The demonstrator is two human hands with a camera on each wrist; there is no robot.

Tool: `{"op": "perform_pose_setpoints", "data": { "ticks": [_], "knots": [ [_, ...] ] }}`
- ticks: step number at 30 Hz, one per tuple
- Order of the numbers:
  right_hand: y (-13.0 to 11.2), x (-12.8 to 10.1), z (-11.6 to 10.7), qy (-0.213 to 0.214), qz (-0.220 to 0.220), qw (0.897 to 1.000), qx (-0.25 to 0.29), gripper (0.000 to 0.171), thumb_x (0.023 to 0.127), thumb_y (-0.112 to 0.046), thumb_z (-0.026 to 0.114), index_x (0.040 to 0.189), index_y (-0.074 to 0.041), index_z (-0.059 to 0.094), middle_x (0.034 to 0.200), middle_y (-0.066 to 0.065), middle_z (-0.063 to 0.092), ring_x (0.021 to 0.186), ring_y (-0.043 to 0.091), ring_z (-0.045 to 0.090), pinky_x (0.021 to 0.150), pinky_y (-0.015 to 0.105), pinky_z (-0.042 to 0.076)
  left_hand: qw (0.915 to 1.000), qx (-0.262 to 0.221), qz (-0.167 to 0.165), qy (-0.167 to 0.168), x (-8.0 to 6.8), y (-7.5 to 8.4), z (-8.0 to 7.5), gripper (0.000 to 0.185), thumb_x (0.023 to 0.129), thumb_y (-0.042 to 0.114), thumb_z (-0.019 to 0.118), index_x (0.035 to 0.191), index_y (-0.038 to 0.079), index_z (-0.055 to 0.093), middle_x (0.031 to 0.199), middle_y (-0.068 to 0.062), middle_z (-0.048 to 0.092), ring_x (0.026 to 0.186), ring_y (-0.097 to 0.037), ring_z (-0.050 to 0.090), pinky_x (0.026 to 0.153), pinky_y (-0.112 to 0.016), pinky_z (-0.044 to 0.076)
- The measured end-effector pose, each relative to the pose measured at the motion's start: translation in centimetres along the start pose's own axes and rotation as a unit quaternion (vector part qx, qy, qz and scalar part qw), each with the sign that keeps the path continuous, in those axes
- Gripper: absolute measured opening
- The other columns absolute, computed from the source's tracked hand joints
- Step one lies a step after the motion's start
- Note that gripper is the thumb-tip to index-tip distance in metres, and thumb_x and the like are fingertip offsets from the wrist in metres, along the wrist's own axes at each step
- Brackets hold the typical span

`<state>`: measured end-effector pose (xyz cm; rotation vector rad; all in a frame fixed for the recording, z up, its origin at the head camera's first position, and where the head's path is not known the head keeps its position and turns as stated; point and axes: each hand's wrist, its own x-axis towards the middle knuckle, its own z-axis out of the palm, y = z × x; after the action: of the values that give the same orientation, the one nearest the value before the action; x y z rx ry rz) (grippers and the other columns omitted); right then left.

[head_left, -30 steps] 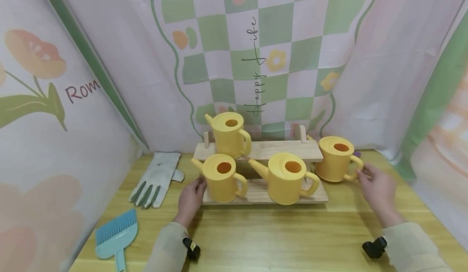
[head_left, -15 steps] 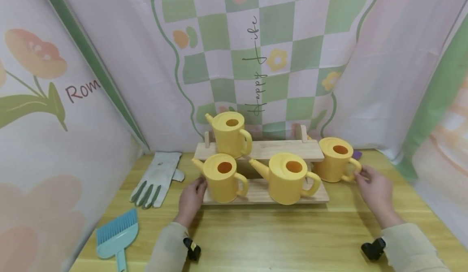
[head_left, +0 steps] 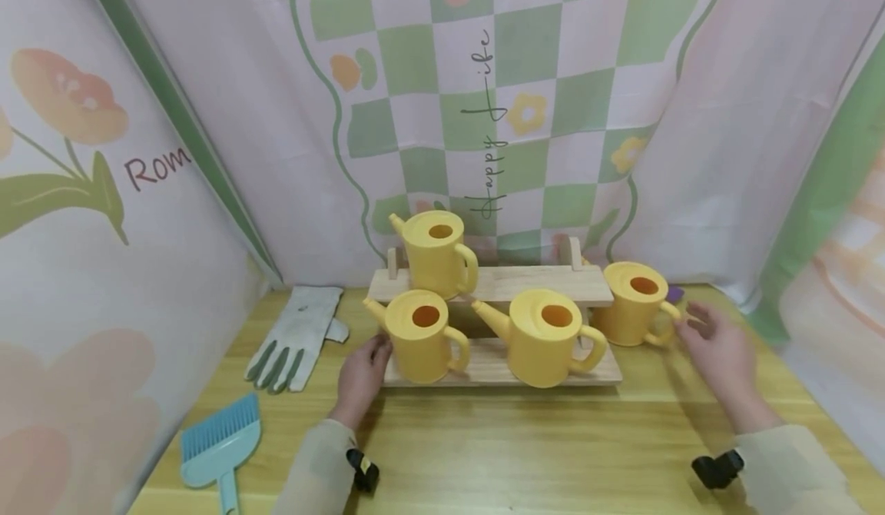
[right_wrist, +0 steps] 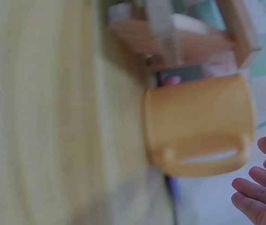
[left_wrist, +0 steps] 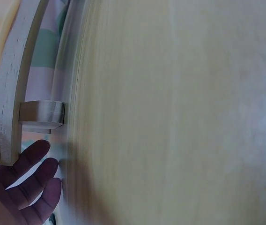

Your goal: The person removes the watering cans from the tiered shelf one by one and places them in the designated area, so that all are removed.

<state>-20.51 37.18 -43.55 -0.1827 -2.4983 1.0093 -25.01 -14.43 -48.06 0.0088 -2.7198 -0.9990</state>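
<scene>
my right hand (head_left: 715, 346) has just let go of the handle of the yellow plastic watering can (head_left: 636, 304); its fingers are now loose and spread, just beside it. that can stands on the wooden table (head_left: 525, 453), touching the right end of the two-tier wooden rack (head_left: 494, 373). my left hand (head_left: 361, 377) still rests, fingers relaxed, against the rack's left end, so the placing looks done.

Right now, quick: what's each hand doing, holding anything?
Left hand: open, fingers resting against the wooden rack, holding nothing.
Right hand: open, beside the rightmost watering can, clear of its handle.
</scene>
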Motion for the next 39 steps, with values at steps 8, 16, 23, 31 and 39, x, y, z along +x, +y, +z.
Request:
{"op": "perform_pose_setpoints", "data": {
  "ticks": [8, 16, 23, 31, 39],
  "knots": [
    [-6.0, 0.8, -1.0, 0.014, -0.028, 0.999, -0.011, 0.052, 0.086, -0.042, 0.052, 0.126, -0.009, 0.047, 0.116, 0.020, 0.054, 0.100, 0.038, 0.052, 0.061, 0.007, 0.037, 0.9999, 0.008, 0.007, 0.000, 0.2, -0.3, -0.2, 0.035, 0.089, 0.042, 0.046, 0.113, 0.020, 0.059, 0.110, -0.003, 0.061, 0.098, -0.025, 0.057, 0.083, -0.042, 0.044],
    [-12.4, 1.3, 0.1, 0.006, -0.103, 0.994, 0.044, 0.045, 0.084, -0.033, 0.058, 0.119, -0.005, 0.053, 0.117, 0.017, 0.055, 0.095, 0.035, 0.057, 0.060, -0.001, 0.037, 0.9998, 0.007, 0.016, 0.007, 0.2, -0.4, -0.3, 0.034, 0.090, 0.040, 0.046, 0.113, 0.019, 0.059, 0.109, -0.003, 0.062, 0.098, -0.026, 0.057, 0.082, -0.043, 0.044],
    [-16.2, 1.4, 1.5, -0.033, -0.132, 0.987, 0.080, 0.042, 0.083, -0.031, 0.059, 0.115, -0.004, 0.055, 0.116, 0.015, 0.055, 0.097, 0.031, 0.057, 0.067, 0.002, 0.041, 0.9998, -0.003, 0.018, 0.006, 0.1, -0.1, -0.3, 0.032, 0.089, 0.037, 0.048, 0.112, 0.018, 0.060, 0.108, -0.004, 0.062, 0.097, -0.026, 0.057, 0.082, -0.043, 0.044],
    [-19.1, 1.4, 3.5, -0.091, -0.130, 0.981, 0.108, 0.042, 0.083, -0.034, 0.059, 0.115, -0.008, 0.055, 0.116, 0.010, 0.055, 0.098, 0.025, 0.058, 0.077, 0.029, 0.049, 0.9998, -0.003, 0.018, 0.010, 0.2, -0.4, 0.1, 0.031, 0.089, 0.037, 0.049, 0.111, 0.019, 0.060, 0.107, -0.003, 0.062, 0.096, -0.026, 0.058, 0.082, -0.043, 0.044],
    [-22.1, 1.4, 5.9, -0.135, -0.146, 0.974, 0.111, 0.042, 0.083, -0.036, 0.059, 0.116, -0.011, 0.054, 0.112, 0.008, 0.057, 0.094, 0.023, 0.059, 0.075, 0.039, 0.050, 1.0000, -0.003, 0.007, 0.004, 0.4, -0.5, 0.4, 0.033, 0.089, 0.041, 0.047, 0.112, 0.021, 0.060, 0.110, 0.000, 0.061, 0.099, -0.024, 0.057, 0.084, -0.041, 0.044]
  ]
}}
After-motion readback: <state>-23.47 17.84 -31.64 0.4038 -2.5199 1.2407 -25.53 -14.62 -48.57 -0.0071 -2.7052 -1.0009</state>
